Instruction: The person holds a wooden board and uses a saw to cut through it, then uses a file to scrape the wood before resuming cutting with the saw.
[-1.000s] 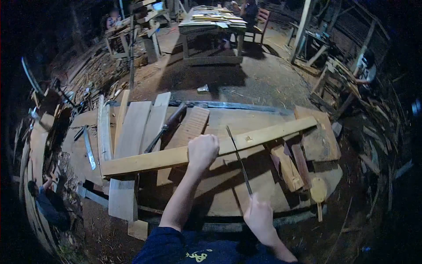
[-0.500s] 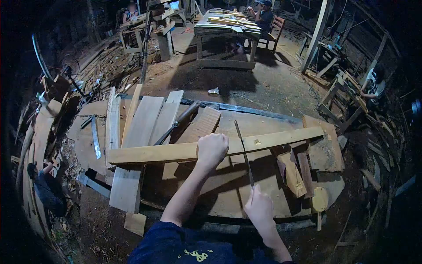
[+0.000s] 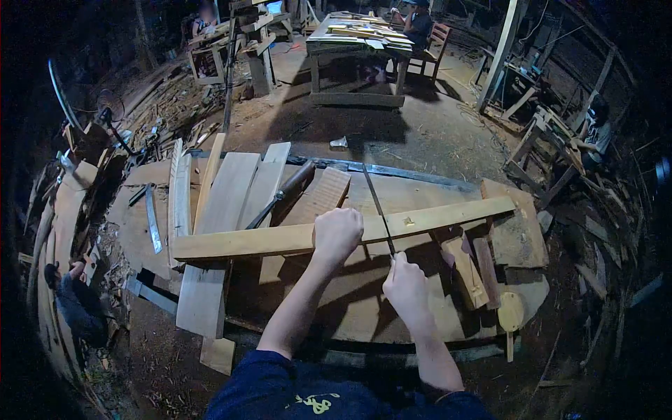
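A long pale wooden beam (image 3: 273,241) lies crosswise over the worktable, with a small notch to the right of its middle. My left hand (image 3: 338,234) is closed over the beam near its centre. In my right hand (image 3: 406,280), just below the beam, is the lower end of a thin, dark, narrow blade (image 3: 376,199). This blade crosses the beam to the right of my left hand and points away from me. Its handle is hidden in my fist. Under the beam's left part lie wide planks (image 3: 234,185). Near them rests a dark tool with a thick cylindrical body (image 3: 297,179).
Shorter blocks (image 3: 463,273) and a round paddle-shaped piece (image 3: 511,311) lie at the table's right. A metal strip (image 3: 152,220) lies on the left. Farther off stands a table stacked with boards (image 3: 357,98). Several people sit or work around the yard.
My right hand has moved forward and slightly left, up close to the beam, and the blade has slid farther across it. My left hand keeps its place on the beam.
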### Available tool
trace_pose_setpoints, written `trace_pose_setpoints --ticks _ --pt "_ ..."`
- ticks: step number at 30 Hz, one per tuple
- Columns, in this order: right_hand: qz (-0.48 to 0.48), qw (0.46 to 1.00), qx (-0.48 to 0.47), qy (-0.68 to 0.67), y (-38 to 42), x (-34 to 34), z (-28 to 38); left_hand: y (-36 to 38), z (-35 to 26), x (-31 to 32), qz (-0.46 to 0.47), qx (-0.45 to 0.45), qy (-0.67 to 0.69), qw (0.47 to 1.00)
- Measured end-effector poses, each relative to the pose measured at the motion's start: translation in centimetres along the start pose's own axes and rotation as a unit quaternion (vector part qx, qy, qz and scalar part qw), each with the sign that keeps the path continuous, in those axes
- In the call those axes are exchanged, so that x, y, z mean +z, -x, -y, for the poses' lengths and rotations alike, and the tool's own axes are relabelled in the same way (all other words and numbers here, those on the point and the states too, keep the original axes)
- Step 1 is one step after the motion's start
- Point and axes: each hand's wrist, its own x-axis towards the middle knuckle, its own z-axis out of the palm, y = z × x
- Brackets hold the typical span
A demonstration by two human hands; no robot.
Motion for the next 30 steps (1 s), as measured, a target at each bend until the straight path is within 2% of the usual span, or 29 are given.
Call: trace_pose_setpoints --ticks 6,9,12,15,17,18,20,24,27,29,30 --pt "-0.01 1.0 -0.013 0.013 5.5 -0.4 -1.0 -0.4 -0.1 0.0 0.009 -0.087 0.066 0.994" --pt "0.037 0.999 0.024 0.03 9.9 -1.3 -2.2 -0.3 0.0 0.2 -0.005 -0.049 0.043 0.998" --pt "0.053 0.998 0.035 -0.024 12.9 -1.6 -3.8 -0.5 0.4 0.9 0.032 -0.079 0.084 0.993" --pt "0.054 0.995 0.059 -0.06 13.7 -1.8 -4.2 -0.5 0.3 0.7 0.043 -0.067 0.072 0.994" --pt "0.025 0.983 0.059 -0.17 13.4 -1.6 -4.0 -0.3 0.6 1.1 0.034 -0.044 0.056 0.997" --pt "0.024 0.983 0.058 -0.171 13.3 -1.3 -3.9 -0.3 0.6 1.2 0.026 -0.021 0.039 0.999" --pt "0.006 0.942 0.092 -0.321 13.2 -0.8 -3.7 -0.3 0.5 0.9 0.032 -0.036 0.047 0.998" --pt "-0.002 0.94 0.125 -0.318 13.1 -0.9 -4.0 -0.4 0.2 0.1 0.039 -0.059 0.062 0.996" --pt "-0.014 0.935 0.137 -0.327 13.2 -1.1 -4.1 -0.2 0.0 -0.5 0.027 -0.038 0.052 0.998" --pt "-0.103 0.912 0.142 -0.371 13.3 -1.0 -3.4 -0.3 0.3 0.3 0.022 -0.029 0.044 0.998" --pt "-0.103 0.912 0.142 -0.371 13.2 -1.3 -3.1 -0.3 0.5 0.7 0.017 -0.021 0.035 0.999"
